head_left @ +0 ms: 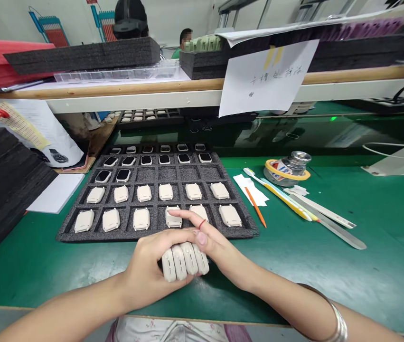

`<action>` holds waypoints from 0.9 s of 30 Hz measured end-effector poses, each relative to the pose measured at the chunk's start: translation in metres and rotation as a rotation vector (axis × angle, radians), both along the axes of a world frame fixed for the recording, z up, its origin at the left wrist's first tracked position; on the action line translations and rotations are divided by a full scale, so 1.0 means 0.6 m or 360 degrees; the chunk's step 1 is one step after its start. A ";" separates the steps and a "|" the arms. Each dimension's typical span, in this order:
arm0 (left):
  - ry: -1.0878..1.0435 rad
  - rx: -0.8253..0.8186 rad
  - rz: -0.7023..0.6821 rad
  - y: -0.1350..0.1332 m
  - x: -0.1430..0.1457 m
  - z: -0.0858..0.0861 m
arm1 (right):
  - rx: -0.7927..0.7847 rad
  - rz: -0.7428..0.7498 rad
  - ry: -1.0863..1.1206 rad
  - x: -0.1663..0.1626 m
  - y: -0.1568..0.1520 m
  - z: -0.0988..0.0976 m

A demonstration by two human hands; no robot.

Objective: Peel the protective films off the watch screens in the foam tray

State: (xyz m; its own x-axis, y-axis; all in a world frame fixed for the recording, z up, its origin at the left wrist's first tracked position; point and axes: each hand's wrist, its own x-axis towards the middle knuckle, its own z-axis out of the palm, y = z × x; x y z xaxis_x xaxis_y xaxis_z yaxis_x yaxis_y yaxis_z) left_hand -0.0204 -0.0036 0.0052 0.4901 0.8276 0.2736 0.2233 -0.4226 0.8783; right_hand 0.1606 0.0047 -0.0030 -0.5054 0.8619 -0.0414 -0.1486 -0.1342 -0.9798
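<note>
Several smartwatch bodies (184,262) in pale beige stand side by side in a row, just in front of the tray's near edge. Around them wraps my left hand (148,266), closed. My right hand (223,251) holds the row's right end, thumb laid against it and index finger stretched out over the tray; its other fingers are mostly hidden. Beyond lies a black foam tray (207,173) with compartments. Its two near rows hold beige watch bodies (141,219) back side up, while watches (103,176) with dark screens lie farther back.
Right of the tray are a paper scrap (239,180), an orange stick (256,207), a toothbrush (255,176), a metal blade (344,233) and a metal-topped container (287,168). Black foam sheets (5,190) are stacked at left. A shelf edge (134,99) crosses above; a person (183,40) is behind.
</note>
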 end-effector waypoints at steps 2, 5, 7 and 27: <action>-0.0054 0.0030 -0.0034 0.001 0.002 -0.004 | -0.0031 0.0041 0.0054 -0.005 -0.003 -0.001; -0.0137 0.0053 -0.0057 0.000 0.005 -0.012 | 0.0025 -0.0024 0.0026 -0.014 -0.008 -0.003; -0.0147 0.0041 0.0004 -0.002 0.007 -0.018 | 0.0158 -0.0140 -0.0068 -0.017 -0.010 -0.003; -0.1153 -0.1790 -0.0069 0.006 0.015 0.001 | 0.1145 -0.0267 -0.0430 0.020 0.009 0.029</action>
